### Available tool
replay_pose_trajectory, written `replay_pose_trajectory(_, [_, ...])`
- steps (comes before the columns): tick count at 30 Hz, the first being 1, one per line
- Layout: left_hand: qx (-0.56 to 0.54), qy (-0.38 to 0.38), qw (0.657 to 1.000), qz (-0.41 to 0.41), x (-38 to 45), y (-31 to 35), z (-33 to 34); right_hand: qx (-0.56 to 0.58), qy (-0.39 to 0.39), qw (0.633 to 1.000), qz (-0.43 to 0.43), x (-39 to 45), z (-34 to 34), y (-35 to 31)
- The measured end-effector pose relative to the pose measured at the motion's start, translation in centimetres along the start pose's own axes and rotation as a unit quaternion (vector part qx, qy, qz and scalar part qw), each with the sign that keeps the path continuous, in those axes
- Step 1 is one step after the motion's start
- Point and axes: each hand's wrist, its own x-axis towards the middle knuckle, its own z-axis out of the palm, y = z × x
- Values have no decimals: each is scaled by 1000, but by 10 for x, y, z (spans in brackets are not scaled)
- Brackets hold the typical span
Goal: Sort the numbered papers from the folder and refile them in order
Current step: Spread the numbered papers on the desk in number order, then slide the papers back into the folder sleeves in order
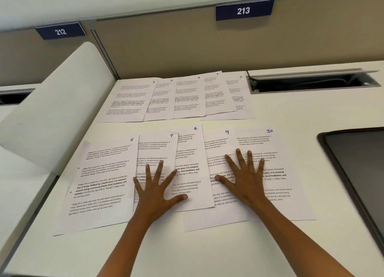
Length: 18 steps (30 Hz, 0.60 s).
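Note:
Printed sheets with handwritten numbers lie in two overlapping rows on the white desk (207,251). The far row (176,98) reads 1 to 5 from left to right. In the near row are sheet 6 (99,183), sheet 7 (155,150), sheet 8 (189,152), sheet 9 (218,145) and sheet 10 (278,183). My left hand (158,191) lies flat with fingers spread on sheets 7 and 8. Spread the same way, my right hand (245,177) presses on sheets 9 and 10. The dark folder (357,172) lies at the right edge of the desk.
A white curved divider (60,102) rises along the left side. Beige partition panels at the back carry blue signs 212 (60,31) and 213 (243,11). An open cable slot (311,82) sits at the back right of the desk.

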Motion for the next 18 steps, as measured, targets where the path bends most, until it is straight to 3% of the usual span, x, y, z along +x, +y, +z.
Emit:
replay_pose_trajectory(5, [28, -40, 999, -14, -6, 6, 3, 25, -10, 1000, -1, -1, -2, 0])
replay_pose_trajectory(9, [-1, 7, 1000, -22, -3, 26, -5, 86, 6, 996, -14, -5, -22, 10])
replay_pose_trajectory(13, [-28, 38, 999, 10, 4, 83, -2, 118, 21, 992, -28, -9, -50, 47])
replay_pose_trajectory(18, [-22, 44, 997, 65, 12, 173, 15, 79, 9, 996, -40, -24, -77, 103])
